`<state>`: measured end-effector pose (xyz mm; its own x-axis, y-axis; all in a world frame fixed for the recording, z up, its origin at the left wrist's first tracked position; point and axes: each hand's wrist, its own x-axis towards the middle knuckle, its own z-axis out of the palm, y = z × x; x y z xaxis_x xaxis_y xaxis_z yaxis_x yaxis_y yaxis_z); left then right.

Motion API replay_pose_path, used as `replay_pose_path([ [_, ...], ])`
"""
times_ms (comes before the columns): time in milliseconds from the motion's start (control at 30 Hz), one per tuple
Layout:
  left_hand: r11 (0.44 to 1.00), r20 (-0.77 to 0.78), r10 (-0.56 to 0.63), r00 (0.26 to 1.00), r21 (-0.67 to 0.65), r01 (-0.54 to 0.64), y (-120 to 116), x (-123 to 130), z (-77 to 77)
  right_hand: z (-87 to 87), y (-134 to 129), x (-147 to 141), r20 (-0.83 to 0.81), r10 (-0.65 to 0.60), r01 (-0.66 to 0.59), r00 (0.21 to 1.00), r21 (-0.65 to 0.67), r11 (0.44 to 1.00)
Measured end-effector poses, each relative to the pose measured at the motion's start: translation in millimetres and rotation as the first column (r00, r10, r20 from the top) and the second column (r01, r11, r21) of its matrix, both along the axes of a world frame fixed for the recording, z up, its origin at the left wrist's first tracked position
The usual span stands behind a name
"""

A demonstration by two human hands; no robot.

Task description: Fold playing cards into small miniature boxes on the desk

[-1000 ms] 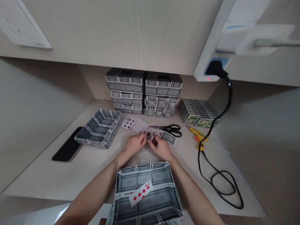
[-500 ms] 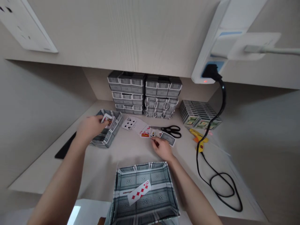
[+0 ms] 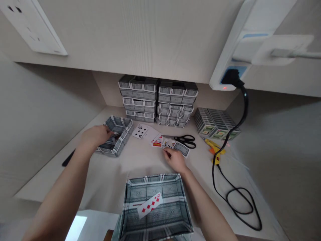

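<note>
My left hand (image 3: 97, 136) reaches into an open box made of playing cards (image 3: 119, 147) at the left. Its fingers pinch a playing card (image 3: 116, 137), mostly hidden inside the box. My right hand (image 3: 176, 160) rests on the table with its fingers curled against a small face-up card (image 3: 166, 144); whether anything is in them is hidden. Beside it lie a face-down card (image 3: 181, 149), a red-marked card (image 3: 157, 142) and a spade card (image 3: 139, 131). Closest to me, a second card box (image 3: 173, 193) holds a narrow diamond card strip (image 3: 150, 205).
Black-handled scissors (image 3: 186, 141) lie behind the cards. A yellow glue gun (image 3: 215, 150) with a looping black cord (image 3: 244, 212) is at the right. Stacked card boxes (image 3: 140, 95) and packed decks (image 3: 215, 122) stand at the back. A power strip (image 3: 230, 63) hangs above.
My left hand has lowered the playing card into the left box, so its face no longer shows. My right hand stays by the cards. The view has shifted slightly.
</note>
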<state>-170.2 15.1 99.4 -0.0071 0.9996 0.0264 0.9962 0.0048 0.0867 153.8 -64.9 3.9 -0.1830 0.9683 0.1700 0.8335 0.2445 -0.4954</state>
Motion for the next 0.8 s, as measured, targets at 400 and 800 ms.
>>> replay_pose_path([
  [400, 0.970, -0.131, -0.233, 0.964, 0.044, 0.240, -74, 33, -16.9, -1.3, 1, 0, -0.010, 0.025, -0.025, 1.000, -0.002, 1.000],
  [800, 0.921, 0.391, -0.255, 0.884, 0.378, 0.098, -101, 70, -12.9, -2.1, 1, 2, -0.083, 0.036, -0.036, 0.996, -0.007, 0.999],
])
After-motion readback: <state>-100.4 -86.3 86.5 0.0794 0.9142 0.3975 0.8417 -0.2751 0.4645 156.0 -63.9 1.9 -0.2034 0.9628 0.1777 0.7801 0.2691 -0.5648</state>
